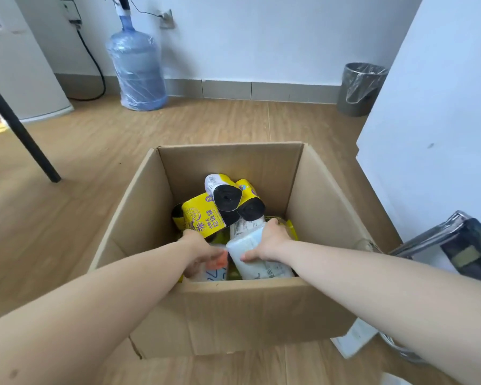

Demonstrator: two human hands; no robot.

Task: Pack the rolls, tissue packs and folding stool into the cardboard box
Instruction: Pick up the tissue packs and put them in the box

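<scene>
Inside the cardboard box (pixel 228 315), right hand (pixel 270 243) is gripping a tissue pack (pixel 257 262) near the front wall; left hand (pixel 199 252) is pressing another pack (pixel 214 272), grip unclear. Rolls (pixel 220 204) are piling loosely at the far side. Folding stool (pixel 456 240) is waiting outside right and may not fit over that heap.

Left hand (pixel 199 250): forearm extended forward, palm down, fingers curled.
Right hand (pixel 270 241): forearm extended, fingers clasped.

My arms are bare from the edge of view down to the wrists, with no sleeves. My left hand (pixel 199 250) and right hand (pixel 271 241) are bare too. A small dark mark sits on my left forearm.
</scene>
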